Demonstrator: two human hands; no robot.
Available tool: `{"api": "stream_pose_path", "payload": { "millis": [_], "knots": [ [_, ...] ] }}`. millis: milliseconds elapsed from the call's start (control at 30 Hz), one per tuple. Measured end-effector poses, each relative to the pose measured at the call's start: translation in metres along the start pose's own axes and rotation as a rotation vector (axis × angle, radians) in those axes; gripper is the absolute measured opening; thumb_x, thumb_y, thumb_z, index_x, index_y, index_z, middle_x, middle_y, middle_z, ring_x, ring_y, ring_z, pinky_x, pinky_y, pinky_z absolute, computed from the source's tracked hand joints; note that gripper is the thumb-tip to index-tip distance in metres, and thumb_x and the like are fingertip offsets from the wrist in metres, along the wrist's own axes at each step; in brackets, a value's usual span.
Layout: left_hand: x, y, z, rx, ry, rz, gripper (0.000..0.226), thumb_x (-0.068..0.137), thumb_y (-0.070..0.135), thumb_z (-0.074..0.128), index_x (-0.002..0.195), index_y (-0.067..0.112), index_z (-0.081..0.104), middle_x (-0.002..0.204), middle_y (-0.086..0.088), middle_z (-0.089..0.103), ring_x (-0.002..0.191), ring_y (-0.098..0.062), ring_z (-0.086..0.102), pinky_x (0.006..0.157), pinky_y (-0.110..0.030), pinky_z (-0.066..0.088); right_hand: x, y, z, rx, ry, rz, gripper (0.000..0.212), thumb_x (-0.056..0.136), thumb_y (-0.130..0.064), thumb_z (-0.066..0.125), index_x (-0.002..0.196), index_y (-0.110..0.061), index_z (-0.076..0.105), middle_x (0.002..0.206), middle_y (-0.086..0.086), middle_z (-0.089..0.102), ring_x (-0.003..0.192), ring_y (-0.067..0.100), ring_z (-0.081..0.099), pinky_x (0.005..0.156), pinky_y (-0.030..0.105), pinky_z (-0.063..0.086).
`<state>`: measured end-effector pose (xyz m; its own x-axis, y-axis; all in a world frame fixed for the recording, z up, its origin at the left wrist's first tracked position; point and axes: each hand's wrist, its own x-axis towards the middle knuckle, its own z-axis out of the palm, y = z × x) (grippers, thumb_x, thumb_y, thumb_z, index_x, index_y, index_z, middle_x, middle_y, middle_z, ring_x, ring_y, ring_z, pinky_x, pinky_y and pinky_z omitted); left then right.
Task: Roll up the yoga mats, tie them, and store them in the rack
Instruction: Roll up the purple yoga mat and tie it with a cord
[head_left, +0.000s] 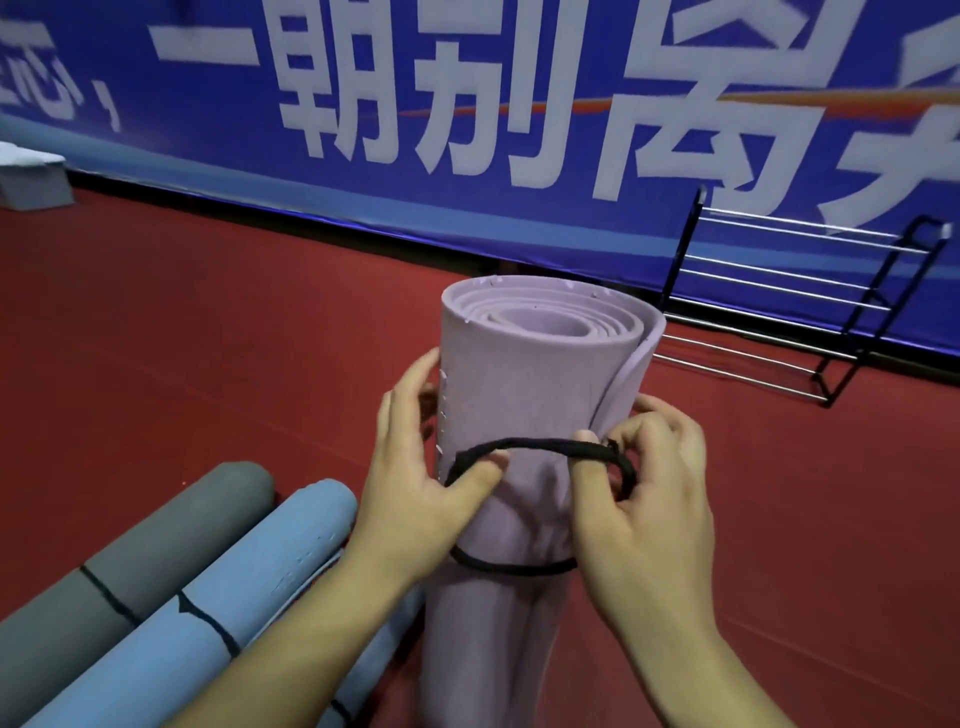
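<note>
A rolled purple yoga mat stands upright in front of me, its spiral end facing up. A black strap loops around its middle, with a second turn lower down. My left hand wraps the mat's left side, its thumb hooked under the strap. My right hand pinches the strap at the mat's right side, where the loose outer edge of the mat overlaps. A black-framed rack with silver bars leans by the wall at the right.
Two tied rolls lie on the red floor at the lower left, a grey mat and a blue mat. A blue banner with white characters covers the wall. A grey block sits at far left.
</note>
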<state>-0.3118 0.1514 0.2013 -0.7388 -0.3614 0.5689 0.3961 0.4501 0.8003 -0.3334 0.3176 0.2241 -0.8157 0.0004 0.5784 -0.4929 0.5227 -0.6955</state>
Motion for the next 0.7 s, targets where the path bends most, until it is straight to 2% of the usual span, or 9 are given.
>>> {"api": "stream_pose_path", "payload": {
  "millis": [67,167,267,333,400,467,567,633,700],
  "knots": [
    [0.014,0.009,-0.003,-0.068,0.068,0.017,0.061,0.068,0.039,0.065,0.127,0.036,0.047,0.129,0.001,0.051,0.121,-0.012,0.054,0.099,-0.029,0.05,0.01,-0.004,-0.005,0.019,0.019,-0.01,0.033,0.072,-0.059,0.043,0.083,-0.028,0.044,0.116,-0.017,0.05,0.087,0.007,0.054,0.066,0.036,0.041],
    [0.034,0.02,-0.007,-0.13,0.14,-0.007,0.046,0.065,0.041,0.066,0.107,0.028,0.055,0.117,-0.003,0.061,0.107,-0.011,0.061,0.082,-0.016,0.05,0.029,-0.007,-0.012,0.039,0.028,0.017,0.034,0.072,-0.057,0.048,0.094,-0.031,0.048,0.095,-0.018,0.061,0.081,0.001,0.059,0.066,0.035,0.041],
    [0.047,0.025,-0.011,-0.146,0.125,-0.06,0.053,0.063,0.046,0.066,0.112,0.029,0.054,0.116,0.002,0.062,0.105,-0.012,0.062,0.08,-0.016,0.048,0.047,-0.008,-0.015,0.098,0.03,0.051,0.041,0.068,-0.059,0.049,0.097,-0.031,0.053,0.086,-0.024,0.064,0.08,-0.003,0.06,0.07,0.034,0.045],
    [0.054,0.029,-0.015,-0.136,0.086,-0.054,0.056,0.064,0.046,0.062,0.118,0.031,0.057,0.115,0.004,0.063,0.103,-0.011,0.062,0.085,-0.021,0.05,0.058,-0.009,-0.015,0.137,0.046,0.061,0.042,0.066,-0.059,0.048,0.092,-0.027,0.055,0.081,-0.02,0.063,0.077,-0.002,0.057,0.068,0.03,0.043],
    [0.063,0.034,-0.018,-0.176,0.074,-0.067,0.05,0.066,0.043,0.058,0.111,0.024,0.063,0.106,0.008,0.068,0.094,-0.008,0.063,0.085,-0.029,0.051,0.066,-0.01,-0.014,0.18,0.04,0.076,0.042,0.066,-0.06,0.046,0.085,-0.024,0.053,0.079,-0.011,0.06,0.073,0.001,0.053,0.066,0.03,0.04],
    [0.074,0.038,-0.022,-0.21,0.104,-0.129,0.043,0.063,0.046,0.058,0.098,0.02,0.064,0.091,0.012,0.068,0.08,-0.005,0.061,0.077,-0.031,0.049,0.071,-0.013,-0.013,0.225,0.016,0.098,0.045,0.067,-0.062,0.042,0.082,-0.021,0.055,0.079,-0.006,0.059,0.069,0.005,0.05,0.065,0.034,0.038],
    [0.088,0.043,-0.024,-0.209,0.139,-0.231,0.031,0.062,0.043,0.067,0.083,0.021,0.063,0.079,0.005,0.064,0.072,-0.013,0.054,0.069,-0.035,0.042,0.081,-0.017,-0.012,0.28,-0.01,0.123,0.051,0.067,-0.059,0.043,0.082,-0.014,0.061,0.074,-0.001,0.064,0.07,0.016,0.056,0.068,0.041,0.047],
    [0.093,0.047,-0.025,-0.266,0.155,-0.319,0.022,0.063,0.032,0.07,0.08,0.019,0.065,0.075,0.001,0.063,0.069,-0.015,0.053,0.064,-0.033,0.04,0.088,-0.02,-0.011,0.331,-0.028,0.164,0.045,0.068,-0.057,0.05,0.08,-0.015,0.062,0.073,0.003,0.064,0.072,0.03,0.059,0.073,0.052,0.054],
    [0.098,0.049,-0.029,-0.295,0.132,-0.393,0.025,0.062,0.025,0.07,0.084,0.013,0.068,0.075,-0.003,0.065,0.07,-0.017,0.056,0.066,-0.032,0.041,0.094,-0.023,-0.011,0.37,-0.065,0.225,0.035,0.066,-0.05,0.057,0.074,-0.017,0.062,0.066,0.004,0.063,0.064,0.027,0.057,0.071,0.054,0.057]
  ]
}}
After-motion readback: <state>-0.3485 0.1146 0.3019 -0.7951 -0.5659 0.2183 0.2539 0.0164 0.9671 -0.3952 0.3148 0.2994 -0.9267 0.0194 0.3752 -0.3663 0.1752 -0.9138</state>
